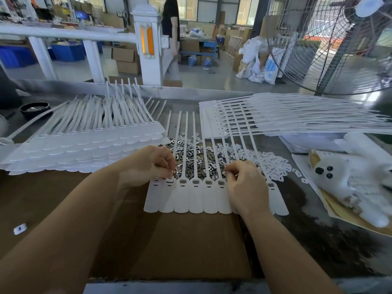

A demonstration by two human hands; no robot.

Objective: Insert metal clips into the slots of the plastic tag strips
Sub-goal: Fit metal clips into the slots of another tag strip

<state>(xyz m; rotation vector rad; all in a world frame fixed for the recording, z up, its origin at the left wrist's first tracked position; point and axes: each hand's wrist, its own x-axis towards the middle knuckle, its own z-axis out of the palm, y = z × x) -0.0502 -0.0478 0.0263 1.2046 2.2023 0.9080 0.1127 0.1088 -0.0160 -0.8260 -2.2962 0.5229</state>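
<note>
A white strip of joined plastic tags (196,200) lies flat on brown cardboard in front of me, its thin tails running away over a heap of small metal clips (192,158). Several slots along the strip show metal inside. My left hand (151,164) hovers over the strip's left end and pinches a small metal clip (173,172) at its fingertips, just above a slot. My right hand (244,183) rests on the strip's right part, fingers curled, pinching something small near a slot; what it holds is hidden.
Stacks of tag strips lie at the left (84,143) and back right (297,117). White plastic pieces (269,164) are piled right of the clips. A black dish (35,109) sits far left, a white bag and papers (350,177) at right, a big fan (339,43) behind.
</note>
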